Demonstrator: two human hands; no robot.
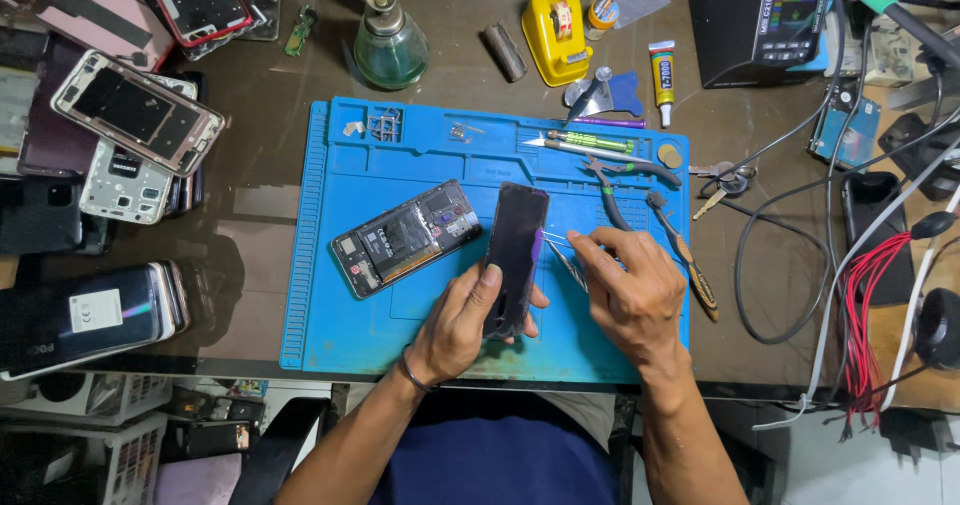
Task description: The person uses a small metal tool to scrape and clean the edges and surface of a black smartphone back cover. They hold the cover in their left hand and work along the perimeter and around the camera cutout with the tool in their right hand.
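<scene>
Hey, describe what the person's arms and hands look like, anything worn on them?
Both arms are bare to above the elbow, with no sleeves showing and no gloves. The left hand has a thin dark bangle round its wrist. The right hand has nothing on its wrist, and no rings are visible on either hand.

On the blue mat [330, 265] we list: our left hand [455, 325] gripping a dark phone screen panel [516, 255] upright; our right hand [630, 290] pinching tweezers [565, 262] beside it; an opened phone body [405, 237] lying flat just left; pliers [605, 187] behind.
</scene>
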